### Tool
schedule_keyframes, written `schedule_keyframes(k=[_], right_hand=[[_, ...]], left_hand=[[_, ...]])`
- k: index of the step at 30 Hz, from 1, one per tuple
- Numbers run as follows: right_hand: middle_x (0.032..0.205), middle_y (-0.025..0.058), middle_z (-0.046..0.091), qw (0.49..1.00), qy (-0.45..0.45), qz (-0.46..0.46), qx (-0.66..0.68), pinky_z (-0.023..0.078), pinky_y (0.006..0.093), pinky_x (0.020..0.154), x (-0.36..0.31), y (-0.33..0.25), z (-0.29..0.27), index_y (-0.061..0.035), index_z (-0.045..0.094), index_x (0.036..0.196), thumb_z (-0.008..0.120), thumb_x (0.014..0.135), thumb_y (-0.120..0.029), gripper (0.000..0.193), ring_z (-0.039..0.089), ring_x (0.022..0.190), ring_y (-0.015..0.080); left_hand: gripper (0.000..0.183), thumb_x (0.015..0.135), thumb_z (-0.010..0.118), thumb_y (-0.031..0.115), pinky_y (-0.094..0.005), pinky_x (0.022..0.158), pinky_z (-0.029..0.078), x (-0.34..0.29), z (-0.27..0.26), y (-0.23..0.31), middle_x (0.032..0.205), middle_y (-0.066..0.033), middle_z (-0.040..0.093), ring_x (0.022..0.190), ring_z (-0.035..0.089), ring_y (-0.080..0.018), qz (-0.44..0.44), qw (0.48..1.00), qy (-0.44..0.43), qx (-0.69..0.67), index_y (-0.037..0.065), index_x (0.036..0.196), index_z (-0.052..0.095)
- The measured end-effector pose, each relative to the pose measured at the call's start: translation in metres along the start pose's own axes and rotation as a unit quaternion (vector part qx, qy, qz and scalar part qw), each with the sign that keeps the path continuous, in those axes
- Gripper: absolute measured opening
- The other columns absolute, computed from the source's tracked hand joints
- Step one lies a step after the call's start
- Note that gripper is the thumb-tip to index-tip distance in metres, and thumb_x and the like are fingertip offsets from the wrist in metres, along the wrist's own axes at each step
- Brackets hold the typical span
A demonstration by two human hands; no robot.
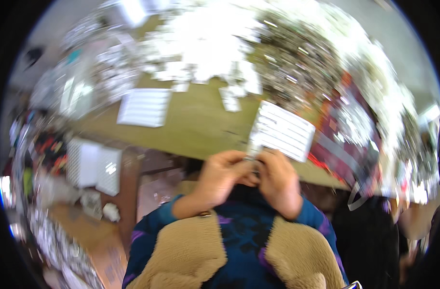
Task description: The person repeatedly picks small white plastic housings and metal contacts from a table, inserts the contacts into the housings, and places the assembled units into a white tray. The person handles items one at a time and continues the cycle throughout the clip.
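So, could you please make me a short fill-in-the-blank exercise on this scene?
1. The bare left hand and the bare right hand are close ____, not apart.
2. The white rectangular sheet nearest the hands lies to the ____ of the other white rectangular sheet.
3. The tan fleecy vest is worn over a patterned garment that is mostly dark ____.
4. On the olive-green tabletop, the large far-middle heap of small pieces is ____ in colour.

Missing words: together; right; blue; white.

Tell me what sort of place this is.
Probably a packing or assembly workshop, judging by the heap of white pieces, the pile of small shiny items and the lined white sheet, all on one worktable.
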State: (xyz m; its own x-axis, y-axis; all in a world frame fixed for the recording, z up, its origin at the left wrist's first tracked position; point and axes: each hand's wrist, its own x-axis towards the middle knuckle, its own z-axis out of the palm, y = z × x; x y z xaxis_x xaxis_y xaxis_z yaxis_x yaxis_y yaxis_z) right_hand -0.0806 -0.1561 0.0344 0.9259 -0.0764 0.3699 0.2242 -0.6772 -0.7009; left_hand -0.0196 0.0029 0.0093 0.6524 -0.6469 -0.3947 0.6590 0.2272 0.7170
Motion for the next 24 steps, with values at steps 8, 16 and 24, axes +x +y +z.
schedule_keyframes(k=[8,16,24], right_hand=[[0.085,0.0133,0.063,0.997,-0.070,0.000,0.043,0.050,0.0334,0.070,0.010,-0.012,-0.012,0.0046,0.064,0.093,0.060,0.084,0.010,0.011,0.062,0.076,0.0255],[0.102,0.0174,0.062,0.992,-0.005,-0.089,0.088,0.048,0.0365,0.082,-0.017,-0.016,0.013,0.0081,0.066,0.104,0.048,0.104,-0.025,0.037,0.062,0.094,0.0283],[0.080,0.0048,0.063,0.914,-0.078,0.213,0.335,0.045,0.0240,0.062,-0.004,-0.027,0.002,0.0032,0.067,0.092,0.061,0.094,-0.011,0.016,0.057,0.071,0.0096]], left_hand=[[0.022,0.095,0.067,0.014,-0.0264,0.063,0.059,-0.014,0.006,-0.009,0.087,-0.0088,0.070,0.070,0.069,-0.0140,0.061,0.992,-0.010,-0.106,-0.004,0.108,0.066],[0.025,0.094,0.071,0.016,-0.0247,0.062,0.058,-0.032,0.004,-0.005,0.086,-0.0078,0.069,0.069,0.067,-0.0119,0.137,0.986,-0.012,-0.098,-0.006,0.106,0.066],[0.017,0.087,0.066,0.005,-0.0309,0.059,0.061,-0.047,-0.002,0.005,0.076,-0.0151,0.070,0.064,0.071,-0.0203,0.099,0.993,-0.025,0.061,-0.009,0.097,0.066]])
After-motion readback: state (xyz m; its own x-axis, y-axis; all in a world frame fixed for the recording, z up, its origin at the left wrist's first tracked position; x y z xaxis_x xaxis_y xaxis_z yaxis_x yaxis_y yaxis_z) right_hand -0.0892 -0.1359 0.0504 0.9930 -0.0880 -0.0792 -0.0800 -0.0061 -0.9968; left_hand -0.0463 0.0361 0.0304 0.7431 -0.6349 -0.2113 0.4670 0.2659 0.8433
